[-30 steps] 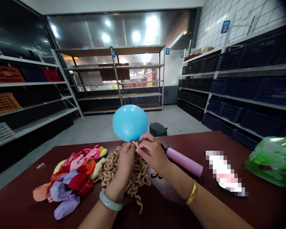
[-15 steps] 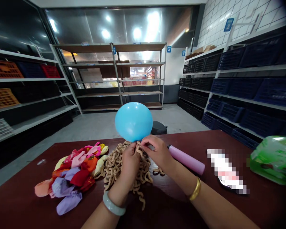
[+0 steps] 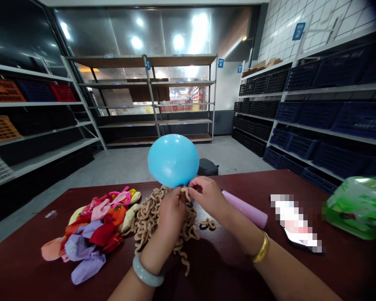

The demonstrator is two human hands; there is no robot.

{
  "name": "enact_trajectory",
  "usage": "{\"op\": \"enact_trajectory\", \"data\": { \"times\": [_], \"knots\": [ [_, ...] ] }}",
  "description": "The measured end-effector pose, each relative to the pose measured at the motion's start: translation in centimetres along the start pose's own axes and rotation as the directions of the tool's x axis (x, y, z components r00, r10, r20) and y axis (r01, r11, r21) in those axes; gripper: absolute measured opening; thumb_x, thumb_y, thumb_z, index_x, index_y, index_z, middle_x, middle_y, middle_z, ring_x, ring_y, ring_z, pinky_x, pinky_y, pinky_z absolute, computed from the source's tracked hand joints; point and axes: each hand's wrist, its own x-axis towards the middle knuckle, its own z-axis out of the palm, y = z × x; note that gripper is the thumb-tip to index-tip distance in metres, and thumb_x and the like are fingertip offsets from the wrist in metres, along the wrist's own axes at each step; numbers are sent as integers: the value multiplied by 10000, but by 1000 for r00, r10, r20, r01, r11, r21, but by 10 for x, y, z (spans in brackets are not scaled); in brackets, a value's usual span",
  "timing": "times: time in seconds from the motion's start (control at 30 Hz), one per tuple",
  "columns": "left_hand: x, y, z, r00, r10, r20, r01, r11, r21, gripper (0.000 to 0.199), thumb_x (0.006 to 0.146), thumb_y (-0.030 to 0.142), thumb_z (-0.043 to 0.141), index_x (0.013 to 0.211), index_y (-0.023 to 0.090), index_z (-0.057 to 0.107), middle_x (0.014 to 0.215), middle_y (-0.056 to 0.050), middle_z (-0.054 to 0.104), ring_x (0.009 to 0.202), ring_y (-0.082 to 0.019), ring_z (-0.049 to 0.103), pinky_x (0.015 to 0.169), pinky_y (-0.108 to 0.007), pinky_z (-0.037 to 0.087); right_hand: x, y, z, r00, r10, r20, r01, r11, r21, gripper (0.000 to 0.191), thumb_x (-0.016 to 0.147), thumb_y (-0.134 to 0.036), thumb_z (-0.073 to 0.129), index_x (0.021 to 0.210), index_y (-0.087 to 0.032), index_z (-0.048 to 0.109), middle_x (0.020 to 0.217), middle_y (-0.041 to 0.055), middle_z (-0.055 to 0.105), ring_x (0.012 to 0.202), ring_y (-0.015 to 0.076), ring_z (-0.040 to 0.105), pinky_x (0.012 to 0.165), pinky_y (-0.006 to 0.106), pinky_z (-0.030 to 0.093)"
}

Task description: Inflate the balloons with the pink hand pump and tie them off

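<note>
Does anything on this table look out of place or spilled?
Nothing looks spilled. One small tan squiggle, right of the main tan heap, looks slightly stray because it lies apart from the others.

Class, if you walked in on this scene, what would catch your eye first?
Probably the bright blue balloon, mid-picture, just beyond the left hand and right hand. Next, perhaps, the curly tan cords heaped near the left hand, and the crumpled, colourful pile farther left.
</note>
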Motion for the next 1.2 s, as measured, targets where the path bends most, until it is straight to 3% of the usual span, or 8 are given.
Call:
{"op": "enact_trajectory", "data": {
  "times": [0.1,0.2,0.4,0.53,0.93,1.07,1.2],
  "knots": [
    [0,1,1,1000,5,-13,-6,996,-94,109,787,200,639,684,215,669,659,-35,562,662,-189,456,639,-243,325,-5,-4,4,985,-124,-123,107,985,-138,69,819,-165,560,758,-198,557,779,34,597,747,181,538,687,290,387],
    [0,2,1,998,58,1,-57,991,-124,78,800,230,626,771,206,694,737,-47,619,706,-196,501,674,-255,352,-9,-9,6,969,-170,-182,137,974,-181,41,849,-189,548,808,-196,544,813,52,587,763,193,543,699,298,397],
    [-1,2,-3,979,194,58,-199,975,95,266,902,297,487,687,174,585,631,-5,535,618,-155,467,613,-257,335,-11,-9,-1,966,-217,-139,186,961,-203,96,888,-146,494,845,-197,564,870,50,593,816,192,555,741,300,408],
    [-2,6,-4,974,215,72,-221,971,95,253,917,288,471,725,167,582,657,4,544,625,-136,473,607,-244,348,-10,-9,-6,965,-240,-109,223,964,-143,91,892,-151,507,854,-200,573,896,42,605,846,185,560,758,294,415],
    [-4,2,0,998,16,67,2,966,-259,227,876,346,540,783,156,621,665,12,496,624,-120,431,582,-224,360,-9,-9,-3,934,-337,-121,337,941,-23,138,932,-213,466,862,-193,583,901,67,629,875,201,567,811,335,429],
    [-5,2,0,998,26,51,-12,967,-255,223,879,342,542,773,162,619,660,14,499,604,-114,417,571,-219,356,-8,-9,-8,949,-280,-147,291,955,59,79,909,-193,502,919,-203,580,858,36,640,806,174,583,760,306,436],
    [-7,5,-1,991,122,46,-110,973,-201,221,897,323,522,783,163,621,693,1,535,658,-128,464,619,-228,380,-6,-12,-13,957,-260,-132,275,954,116,72,883,-185,558,890,-212,624,858,23,650,825,166,592,768,294,442]
  ]
}}
